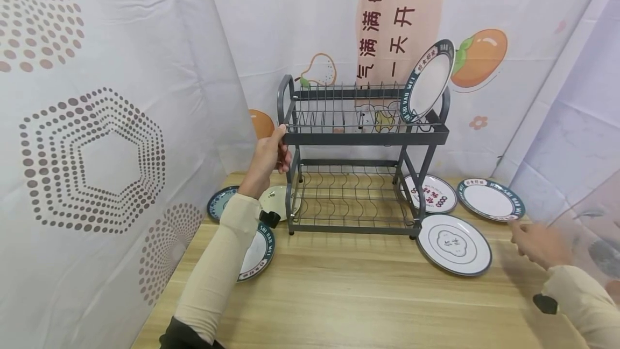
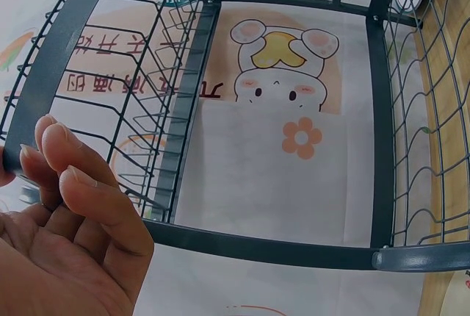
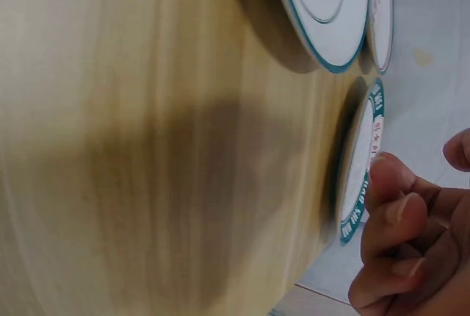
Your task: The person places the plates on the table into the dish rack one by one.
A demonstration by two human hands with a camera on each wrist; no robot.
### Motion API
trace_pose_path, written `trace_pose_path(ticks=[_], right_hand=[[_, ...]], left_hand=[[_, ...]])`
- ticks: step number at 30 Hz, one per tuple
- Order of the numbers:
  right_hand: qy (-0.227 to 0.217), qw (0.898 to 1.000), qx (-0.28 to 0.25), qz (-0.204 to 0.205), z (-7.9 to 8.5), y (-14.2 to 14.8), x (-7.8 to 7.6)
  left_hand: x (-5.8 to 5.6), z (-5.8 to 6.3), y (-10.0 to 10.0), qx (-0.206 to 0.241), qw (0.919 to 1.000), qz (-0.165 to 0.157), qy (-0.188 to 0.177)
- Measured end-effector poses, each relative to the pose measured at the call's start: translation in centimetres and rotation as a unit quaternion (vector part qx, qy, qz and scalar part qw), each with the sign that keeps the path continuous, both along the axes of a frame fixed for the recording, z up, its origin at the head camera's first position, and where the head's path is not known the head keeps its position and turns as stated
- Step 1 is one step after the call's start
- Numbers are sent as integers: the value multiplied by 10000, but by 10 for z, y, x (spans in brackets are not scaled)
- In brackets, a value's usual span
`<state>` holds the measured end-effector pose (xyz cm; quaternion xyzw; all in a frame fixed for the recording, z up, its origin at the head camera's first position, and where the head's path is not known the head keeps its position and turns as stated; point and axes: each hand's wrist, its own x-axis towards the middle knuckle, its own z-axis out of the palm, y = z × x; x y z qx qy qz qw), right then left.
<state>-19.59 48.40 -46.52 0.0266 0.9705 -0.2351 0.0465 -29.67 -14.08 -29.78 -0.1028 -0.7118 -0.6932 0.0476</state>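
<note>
A dark two-tier dish rack [image 1: 363, 139] stands on the wooden table. My left hand [image 1: 268, 158] grips the front left corner of its upper tier, thumb on top of the rail and fingers beneath. One green-rimmed plate [image 1: 430, 82] stands tilted on edge at the upper tier's right end. Over at the right, my right hand [image 1: 542, 242] holds nothing, its fingers loosely bent with the thumb apart. Closest to it lies another green-rimmed plate [image 1: 490, 201]; in the right wrist view a fingertip [image 3: 389, 173] overlaps that plate's rim.
Right of the rack lie a white plate with a grey emblem [image 1: 454, 245] and a plate with red lettering [image 1: 436, 194]. Left of it are a blue-rimmed plate [image 1: 220, 201], a cream dish [image 1: 278, 203] and a green-rimmed plate [image 1: 254, 255] partly behind my left arm. Printed curtains [image 1: 290, 20] enclose the table.
</note>
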Motion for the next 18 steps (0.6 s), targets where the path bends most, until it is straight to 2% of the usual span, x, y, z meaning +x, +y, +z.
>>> trace_pose_path(ticks=[8,18], right_hand=[[-317,9993,156,141,-16,0,-4],[-672,9975,-34,197,-32,-13,-3]], left_hand=[[0,0,-1,-48,10000,-4,-16],[-1,0,-1,-16,10000,-7,-36]])
